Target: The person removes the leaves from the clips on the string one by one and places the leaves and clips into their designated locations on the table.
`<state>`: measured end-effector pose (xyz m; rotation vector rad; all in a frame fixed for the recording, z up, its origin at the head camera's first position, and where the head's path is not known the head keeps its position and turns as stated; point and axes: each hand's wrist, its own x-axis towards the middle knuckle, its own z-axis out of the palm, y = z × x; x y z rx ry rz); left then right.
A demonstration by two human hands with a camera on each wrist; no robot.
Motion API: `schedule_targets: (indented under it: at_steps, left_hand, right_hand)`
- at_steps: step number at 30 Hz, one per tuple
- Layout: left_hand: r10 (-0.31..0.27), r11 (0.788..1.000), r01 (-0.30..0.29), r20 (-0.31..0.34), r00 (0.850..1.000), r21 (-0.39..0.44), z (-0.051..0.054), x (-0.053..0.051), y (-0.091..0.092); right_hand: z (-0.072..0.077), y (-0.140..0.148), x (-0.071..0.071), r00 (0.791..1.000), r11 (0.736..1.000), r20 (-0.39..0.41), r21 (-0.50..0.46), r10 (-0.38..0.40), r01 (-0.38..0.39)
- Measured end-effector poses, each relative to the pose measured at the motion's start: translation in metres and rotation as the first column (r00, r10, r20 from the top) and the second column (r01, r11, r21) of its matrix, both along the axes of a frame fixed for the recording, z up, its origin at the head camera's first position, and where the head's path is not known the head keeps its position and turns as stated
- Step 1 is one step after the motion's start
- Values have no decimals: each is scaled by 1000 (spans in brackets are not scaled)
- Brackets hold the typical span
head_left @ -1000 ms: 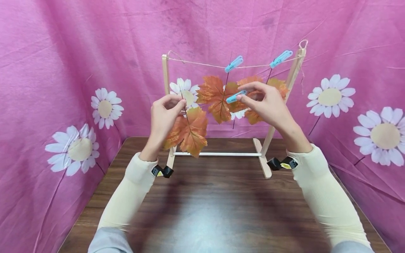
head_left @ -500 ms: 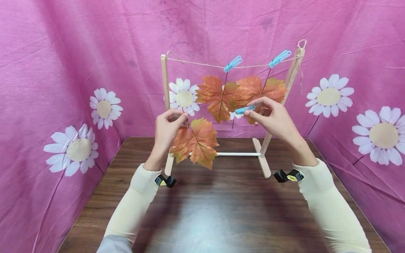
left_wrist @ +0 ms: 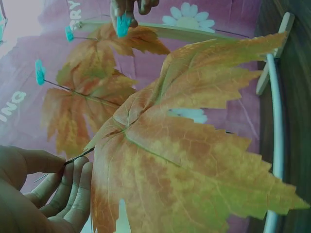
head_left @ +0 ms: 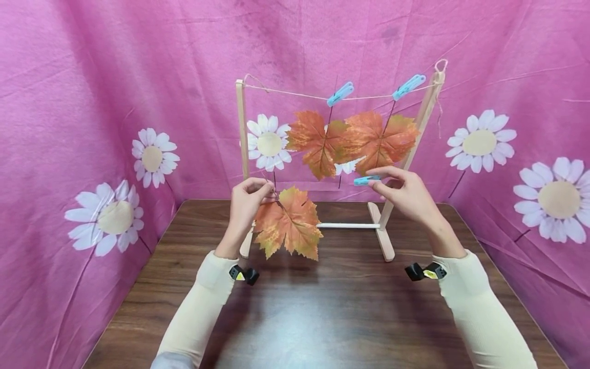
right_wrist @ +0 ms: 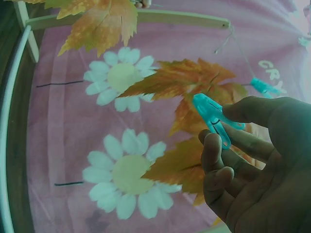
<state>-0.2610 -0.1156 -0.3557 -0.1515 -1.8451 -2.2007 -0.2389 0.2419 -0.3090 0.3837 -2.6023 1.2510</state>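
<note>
My left hand point(head_left: 247, 201) pinches the thin dark stem of an orange-green maple leaf point(head_left: 291, 223), which hangs in front of the rack's left side. In the left wrist view that leaf point(left_wrist: 180, 155) fills much of the frame, its stem between thumb and fingertips. A blue clothespin point(head_left: 366, 181) is held between the thumb and fingers of my right hand point(head_left: 405, 197), below the hanging leaves. The right wrist view shows this clothespin point(right_wrist: 214, 116) with its handles between thumb and fingers. Two more leaves, a left one point(head_left: 318, 143) and a right one point(head_left: 382, 138), hang from the string.
A wooden rack point(head_left: 240, 123) stands on the brown table point(head_left: 299, 318), with a white rod point(head_left: 350, 225) low across it. Its string point(head_left: 295, 93) bears two blue clothespins, one mid-string point(head_left: 340, 94) and one further right point(head_left: 408, 87). Pink cloth point(head_left: 193, 61) with daisies surrounds the table.
Both hands have come down from nearer the string, slightly to the right, still holding the leaf and the clothespin. The two hung leaves stay in place.
</note>
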Motion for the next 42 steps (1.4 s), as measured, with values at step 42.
schedule_targets:
  at_steps: [42]
  left_hand:
    - [8,993,-50,359,933,105,-136,-5,-4]
  right_hand:
    - [-103,82,-5,975,976,87,99,-202,194]
